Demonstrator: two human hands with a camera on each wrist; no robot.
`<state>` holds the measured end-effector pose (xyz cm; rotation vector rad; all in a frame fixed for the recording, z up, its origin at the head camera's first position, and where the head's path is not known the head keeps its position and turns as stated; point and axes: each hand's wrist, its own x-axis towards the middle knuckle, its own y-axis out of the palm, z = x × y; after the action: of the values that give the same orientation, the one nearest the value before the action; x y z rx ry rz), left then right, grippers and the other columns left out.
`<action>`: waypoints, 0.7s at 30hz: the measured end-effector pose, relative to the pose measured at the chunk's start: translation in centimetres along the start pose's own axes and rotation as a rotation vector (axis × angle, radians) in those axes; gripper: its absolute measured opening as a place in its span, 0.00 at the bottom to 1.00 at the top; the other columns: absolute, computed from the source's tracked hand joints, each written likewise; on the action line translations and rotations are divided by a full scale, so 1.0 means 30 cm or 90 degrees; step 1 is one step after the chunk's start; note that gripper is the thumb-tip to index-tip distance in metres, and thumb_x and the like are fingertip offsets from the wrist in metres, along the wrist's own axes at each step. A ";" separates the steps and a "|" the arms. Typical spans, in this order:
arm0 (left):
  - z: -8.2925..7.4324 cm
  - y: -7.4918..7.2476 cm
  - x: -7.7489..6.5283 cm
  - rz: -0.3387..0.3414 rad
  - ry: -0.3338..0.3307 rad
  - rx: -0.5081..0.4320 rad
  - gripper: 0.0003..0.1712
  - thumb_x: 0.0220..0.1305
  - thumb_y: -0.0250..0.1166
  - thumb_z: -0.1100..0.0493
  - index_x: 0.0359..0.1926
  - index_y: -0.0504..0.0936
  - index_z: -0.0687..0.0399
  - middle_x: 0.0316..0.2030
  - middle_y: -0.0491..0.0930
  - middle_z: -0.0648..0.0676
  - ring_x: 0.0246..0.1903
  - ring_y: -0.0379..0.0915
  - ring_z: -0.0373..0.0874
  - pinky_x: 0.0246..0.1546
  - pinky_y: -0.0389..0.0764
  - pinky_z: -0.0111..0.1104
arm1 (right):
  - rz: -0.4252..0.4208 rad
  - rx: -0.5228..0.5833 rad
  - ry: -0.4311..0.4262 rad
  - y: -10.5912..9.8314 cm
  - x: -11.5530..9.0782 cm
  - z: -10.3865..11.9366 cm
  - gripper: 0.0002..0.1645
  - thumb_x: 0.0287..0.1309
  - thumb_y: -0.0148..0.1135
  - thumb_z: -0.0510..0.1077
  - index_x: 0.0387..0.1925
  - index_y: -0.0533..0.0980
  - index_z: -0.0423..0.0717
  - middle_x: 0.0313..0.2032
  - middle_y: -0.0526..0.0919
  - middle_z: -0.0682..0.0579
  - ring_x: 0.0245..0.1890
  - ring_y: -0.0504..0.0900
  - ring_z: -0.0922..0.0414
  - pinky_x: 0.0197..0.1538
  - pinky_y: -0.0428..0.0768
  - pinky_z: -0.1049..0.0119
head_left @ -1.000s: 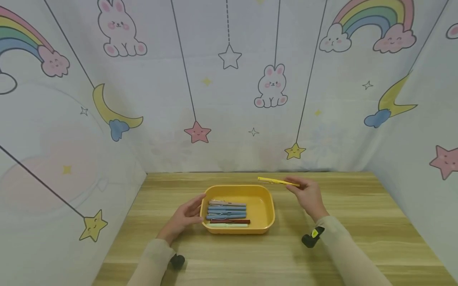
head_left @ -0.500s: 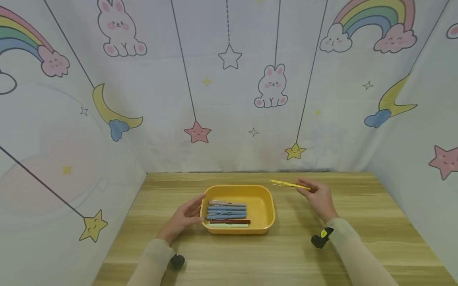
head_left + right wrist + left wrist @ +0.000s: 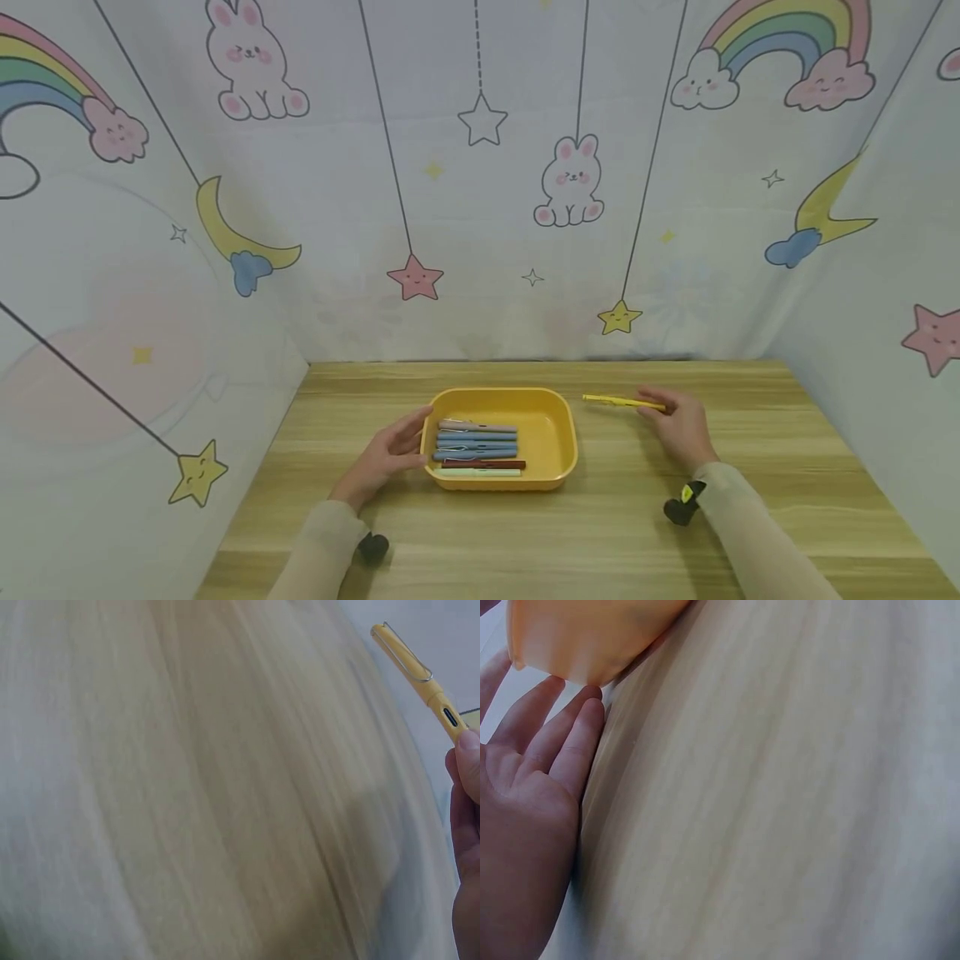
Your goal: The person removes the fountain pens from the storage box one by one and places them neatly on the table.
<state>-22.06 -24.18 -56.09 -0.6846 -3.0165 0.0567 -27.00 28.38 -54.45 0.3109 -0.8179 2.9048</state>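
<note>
As it bears the rest, the table [image 3: 525, 542] is listed first. Yellow box [image 3: 543, 443]: mid-table, perhaps for reach. Left hand [image 3: 384, 457]: fingers extended against the box's left wall, gripping nothing, presumably steadying it. Right hand [image 3: 685, 429]: grip pinching the last item. Row of pens [image 3: 478, 447]: box's left part, apparently for order. Yellow pen [image 3: 617, 401]: right of the box, clip end leftward.

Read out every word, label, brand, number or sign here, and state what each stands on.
None readable.
Slim yellow pen with wire clip: dark slot, no legible lettering.
Slim coloured pens in the rounded yellow tray: too small to read.
Yellow-green patch on the black wrist device: too small.
Pale fabric backdrop: drawings, no letters visible.
</note>
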 end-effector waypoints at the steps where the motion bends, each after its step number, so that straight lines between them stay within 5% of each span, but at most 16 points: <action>1: -0.001 0.001 0.000 -0.001 -0.001 -0.001 0.46 0.69 0.68 0.69 0.82 0.59 0.50 0.82 0.55 0.60 0.78 0.54 0.64 0.67 0.71 0.25 | -0.001 -0.002 -0.002 -0.002 0.000 -0.006 0.19 0.66 0.71 0.38 0.58 0.84 0.38 0.56 0.87 0.40 0.61 0.82 0.44 0.46 0.78 0.85; 21: -0.010 0.002 -0.002 -0.005 0.002 0.003 0.46 0.67 0.70 0.68 0.82 0.60 0.51 0.81 0.57 0.59 0.78 0.55 0.63 0.67 0.71 0.25 | -0.011 -0.087 -0.089 -0.008 0.014 -0.053 0.17 0.58 0.74 0.28 0.51 0.86 0.33 0.42 0.92 0.41 0.47 0.90 0.47 0.45 0.73 0.89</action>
<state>-21.98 -24.15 -55.80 -0.6712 -3.0157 0.0619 -27.64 29.43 -55.57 0.5090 -1.0230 2.8181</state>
